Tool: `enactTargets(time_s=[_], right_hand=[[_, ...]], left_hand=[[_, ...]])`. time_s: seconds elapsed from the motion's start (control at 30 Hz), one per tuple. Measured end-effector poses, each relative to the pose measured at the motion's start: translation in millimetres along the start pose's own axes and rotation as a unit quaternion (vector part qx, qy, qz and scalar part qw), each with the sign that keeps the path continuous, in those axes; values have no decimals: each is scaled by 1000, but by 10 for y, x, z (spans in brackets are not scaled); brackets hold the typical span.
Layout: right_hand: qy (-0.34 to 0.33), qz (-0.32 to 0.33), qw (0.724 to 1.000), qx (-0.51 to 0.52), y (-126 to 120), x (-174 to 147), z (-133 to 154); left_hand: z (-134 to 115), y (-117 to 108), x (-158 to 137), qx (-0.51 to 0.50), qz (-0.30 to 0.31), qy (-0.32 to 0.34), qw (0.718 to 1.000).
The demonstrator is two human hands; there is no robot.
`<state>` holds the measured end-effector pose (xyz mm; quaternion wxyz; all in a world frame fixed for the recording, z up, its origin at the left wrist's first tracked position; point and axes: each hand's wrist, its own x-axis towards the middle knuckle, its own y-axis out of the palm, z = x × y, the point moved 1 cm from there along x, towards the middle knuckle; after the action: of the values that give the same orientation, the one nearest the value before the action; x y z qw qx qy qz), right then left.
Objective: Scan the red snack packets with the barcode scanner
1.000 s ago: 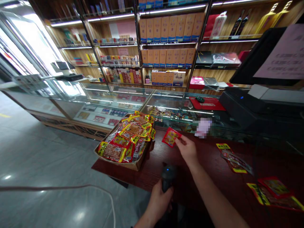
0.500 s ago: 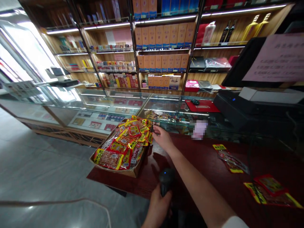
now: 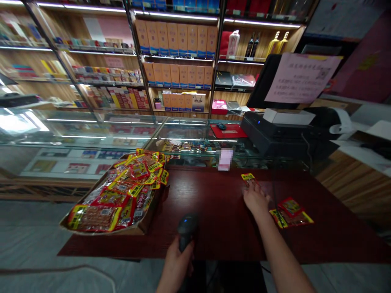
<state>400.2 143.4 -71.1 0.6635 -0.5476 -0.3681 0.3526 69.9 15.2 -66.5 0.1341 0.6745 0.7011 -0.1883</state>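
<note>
My left hand (image 3: pixel 178 260) is wrapped round the handle of a black barcode scanner (image 3: pixel 187 228), held over the table's front edge with its small blue light showing. On the right part of the dark red table, my right hand (image 3: pixel 255 200) reaches over a snack packet (image 3: pixel 248 177), fingers spread and touching or just above it. The hand covers most of that packet. Two more snack packets, a small red one (image 3: pixel 291 206) on top of a yellow-ended one (image 3: pixel 301 219), lie just right of the hand. A shallow carton (image 3: pixel 141 228) heaped with similar packets stands at the left.
Behind the table runs a glass display counter (image 3: pixel 186 130) with a mouse (image 3: pixel 221 126) on a red mat (image 3: pixel 238 131). A pinkish phone-like item (image 3: pixel 225 158), partly pixelated, lies at the table's back edge. A black monitor (image 3: pixel 264 81) bearing a paper notice stands at the right, before stocked shelves.
My right hand has moved from beside the carton to the packets on the right. The view has turned right. My left hand still holds the scanner.
</note>
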Motion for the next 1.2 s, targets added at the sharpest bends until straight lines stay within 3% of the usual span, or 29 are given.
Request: enactTargets(time_s=[0.13, 0.33, 0.43, 0.5, 0.6, 0.73, 0.77, 0.83, 0.9, 1.03, 1.1, 1.2], right_hand=[[-41, 37, 998, 3, -19, -152, -2], [-77, 71, 994, 42, -144, -134, -326], [-61, 47, 980, 185, -194, -178, -284], [-22, 86, 920, 381, -160, -278, -127], [38, 199, 769, 606, -41, -519, 201], [106, 310, 565, 757, 43, -816, 549], [117, 325, 532, 773, 41, -860, 605], [123, 338, 491, 793, 25, -914, 685], [122, 338, 482, 799, 16, -935, 730], [125, 321, 508, 790, 53, -948, 737], [92, 292, 554, 774, 80, -948, 711], [27, 218, 675, 705, 110, -936, 661]], left_hand=[[4, -6, 11, 2, -2, -1, 1000], [-5, -4, 33, 7, 9, 3, 1000], [-18, 1, 20, 6, 17, 5, 1000], [-38, -12, -17, 2, 23, 8, 1000], [-110, -68, -125, 4, 37, 21, 999], [-317, -169, -334, 36, 90, 68, 993], [-379, -189, -381, 45, 104, 75, 991], [-490, -214, -452, 62, 122, 82, 987], [-568, -219, -491, 78, 129, 89, 985], [-612, -190, -520, 92, 128, 102, 982], [-608, -176, -529, 96, 128, 96, 982], [-592, -176, -538, 108, 131, 89, 981]])
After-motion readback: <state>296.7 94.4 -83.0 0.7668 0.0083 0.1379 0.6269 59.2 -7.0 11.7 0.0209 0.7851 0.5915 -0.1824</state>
